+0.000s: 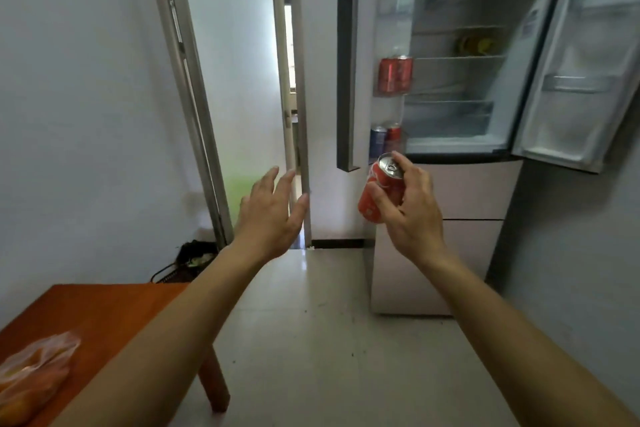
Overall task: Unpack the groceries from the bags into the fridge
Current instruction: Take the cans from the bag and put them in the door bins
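A thin, crinkled clear plastic bag [34, 371] with orange contents lies at the near left on a smooth red-brown wooden worktop [114, 308]. Beyond the worktop's far edge, a dark basket [188, 260] sits on the floor against the pale wall. A frosted-glass door [235, 80] in a grey metal frame stands ajar behind it.

The left hand [273, 215] is raised in front of the doorway, fingers straight and spread wide, holding nothing. Glossy pale floor tiles [329, 340], lightly speckled, stretch beneath both bare forearms.

Right of centre, the right hand [415, 211] grips a red metal can [379, 191]. The fingers are curled round its cylinder, the thumb is across the front and one fingertip is at the silver pull-tab top. The can tilts to the left, held in the air just below the fridge's open left-hand door [360, 45].

That door's clear plastic shelves carry two red cans [394, 74] and, lower, a blue can [377, 142] beside another red one. The fridge [474, 194] has pale pink drawer fronts, and white wire shelves inside its open upper compartment. A blurred yellow item [476, 43] rests on one shelf. The right-hand door [588, 80], moulded white plastic, swings wide at the far right.
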Available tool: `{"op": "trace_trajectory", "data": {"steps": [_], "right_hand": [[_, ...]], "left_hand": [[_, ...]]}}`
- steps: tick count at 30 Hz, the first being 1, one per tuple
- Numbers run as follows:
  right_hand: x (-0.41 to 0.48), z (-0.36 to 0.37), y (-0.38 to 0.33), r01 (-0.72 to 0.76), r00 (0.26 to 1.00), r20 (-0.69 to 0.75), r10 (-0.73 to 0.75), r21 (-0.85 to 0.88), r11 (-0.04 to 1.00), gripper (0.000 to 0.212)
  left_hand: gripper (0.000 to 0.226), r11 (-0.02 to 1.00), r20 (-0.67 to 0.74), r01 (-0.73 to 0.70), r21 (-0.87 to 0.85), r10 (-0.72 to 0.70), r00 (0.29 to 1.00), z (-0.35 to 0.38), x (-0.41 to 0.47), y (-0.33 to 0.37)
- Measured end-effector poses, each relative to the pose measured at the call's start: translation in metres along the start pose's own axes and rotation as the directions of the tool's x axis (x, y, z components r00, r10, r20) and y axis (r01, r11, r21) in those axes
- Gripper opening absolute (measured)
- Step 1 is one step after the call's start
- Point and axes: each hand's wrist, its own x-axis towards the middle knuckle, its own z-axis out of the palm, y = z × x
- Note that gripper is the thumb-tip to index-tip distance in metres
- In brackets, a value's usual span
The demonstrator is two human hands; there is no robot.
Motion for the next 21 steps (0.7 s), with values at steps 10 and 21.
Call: {"op": "trace_trajectory", "data": {"steps": [10,21], "right_hand": [[0.138,-0.039,0.129,-0.017,0.990,-0.140,0.009,-0.061,0.998,0.062],[0.391,-0.027,0.196,0.132,0.948,-0.294,-0.120,0.023,0.991,0.078]], "left_hand": [[0.066,0.990,-0.012,-0.142,-0.011,0.141,0.990,0.110,0.168,0.100],[0.071,0.974,-0.189,-0.219,-0.063,0.204,0.961,0.179,0.438,0.139]]}}
